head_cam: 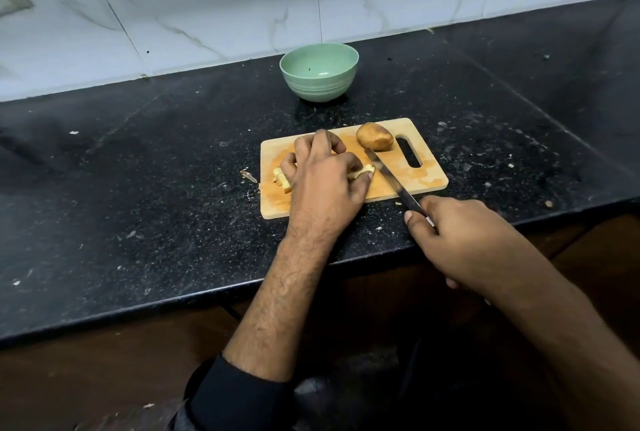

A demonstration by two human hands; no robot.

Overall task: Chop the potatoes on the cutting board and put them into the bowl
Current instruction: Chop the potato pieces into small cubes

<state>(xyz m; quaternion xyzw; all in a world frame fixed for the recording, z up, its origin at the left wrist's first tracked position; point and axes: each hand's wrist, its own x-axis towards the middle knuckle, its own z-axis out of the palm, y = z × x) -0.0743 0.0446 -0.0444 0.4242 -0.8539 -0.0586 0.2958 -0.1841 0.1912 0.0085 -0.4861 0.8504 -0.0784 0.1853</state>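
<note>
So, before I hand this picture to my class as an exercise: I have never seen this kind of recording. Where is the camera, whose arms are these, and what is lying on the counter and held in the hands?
There is no machine here. The single picture comes from a wide-angle camera worn on a person's head, looking forward and down, so the two arms reaching in from below are the wearer's own.

On the black counter lies a wooden cutting board. The left hand is curled over cut potato pieces on the board, holding them in place. The right hand grips a knife, its blade slanting across the board just beside those pieces. A whole potato waits at the board's far side. Behind the board stands a green bowl, with no potato in it yet.
</note>
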